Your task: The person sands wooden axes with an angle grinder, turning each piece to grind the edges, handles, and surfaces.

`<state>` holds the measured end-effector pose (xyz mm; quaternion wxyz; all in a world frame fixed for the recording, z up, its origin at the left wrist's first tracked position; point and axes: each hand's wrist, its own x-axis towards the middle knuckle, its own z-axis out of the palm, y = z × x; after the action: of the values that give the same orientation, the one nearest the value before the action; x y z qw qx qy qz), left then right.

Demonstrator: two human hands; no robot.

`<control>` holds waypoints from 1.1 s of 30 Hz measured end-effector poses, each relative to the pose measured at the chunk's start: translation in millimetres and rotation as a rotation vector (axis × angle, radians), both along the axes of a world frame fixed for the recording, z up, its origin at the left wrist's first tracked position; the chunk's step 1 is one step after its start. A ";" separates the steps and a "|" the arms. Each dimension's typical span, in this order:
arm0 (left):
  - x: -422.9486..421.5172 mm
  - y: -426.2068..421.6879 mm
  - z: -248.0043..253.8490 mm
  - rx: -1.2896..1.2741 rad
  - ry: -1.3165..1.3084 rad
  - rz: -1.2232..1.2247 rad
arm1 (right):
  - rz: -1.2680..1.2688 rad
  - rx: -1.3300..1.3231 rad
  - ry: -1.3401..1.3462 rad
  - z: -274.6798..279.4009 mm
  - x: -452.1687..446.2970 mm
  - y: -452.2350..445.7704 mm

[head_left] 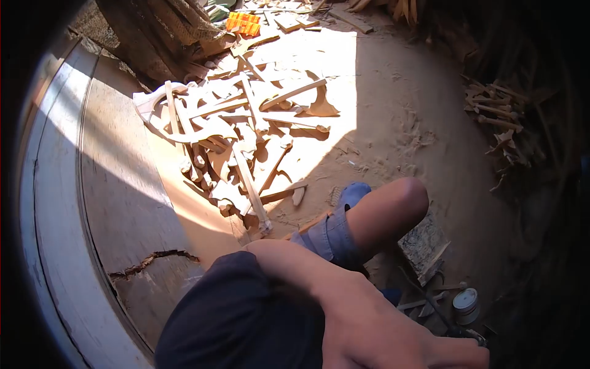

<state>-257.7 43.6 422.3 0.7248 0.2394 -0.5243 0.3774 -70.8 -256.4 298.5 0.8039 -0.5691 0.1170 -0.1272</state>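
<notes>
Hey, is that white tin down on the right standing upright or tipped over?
Upright, as far as I can tell: the white tin shows its round top facing up, its side below.

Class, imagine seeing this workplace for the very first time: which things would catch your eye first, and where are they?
Probably the jumbled pile of wooden pieces, glaring in a bright patch of sunlight left of the upper centre. Next might come the small orange-and-yellow item just beyond it near the top edge, then the jagged dark crack across the boards at lower left.
</notes>
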 end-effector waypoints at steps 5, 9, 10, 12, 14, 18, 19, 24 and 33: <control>-24.5 21.9 -8.4 0.018 0.149 -0.086 | 0.063 0.012 0.003 -0.7 8.4 14.2; -20.2 35.5 -10.5 0.136 0.111 0.224 | 0.102 0.009 0.018 -1.4 13.6 17.4; -26.8 50.8 -15.1 0.240 0.185 0.310 | 0.110 0.007 0.027 -1.8 14.7 17.3; -40.3 87.9 -33.9 0.414 0.341 0.479 | 0.133 0.018 0.034 -3.2 20.5 19.0; -54.3 132.5 -63.0 0.564 0.511 0.635 | 0.153 0.042 0.037 -3.4 27.5 14.3; -112.5 184.9 -263.3 0.105 2.043 1.340 | 0.202 0.108 0.044 -4.6 44.8 0.9; -141.5 196.6 -332.1 0.146 2.417 1.469 | 0.214 0.130 0.035 -4.6 48.9 -2.3; -239.3 154.4 -439.1 -0.041 3.153 1.103 | 0.257 0.235 0.012 -8.3 65.5 -25.0; -218.4 149.4 -411.5 -0.604 2.115 1.080 | 0.288 0.457 -0.070 -18.8 73.1 -63.3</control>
<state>-476.1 193.1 10.8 0.5704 0.4368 0.5977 0.3558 2.3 -319.7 279.7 0.9248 -0.3791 0.0327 -0.0014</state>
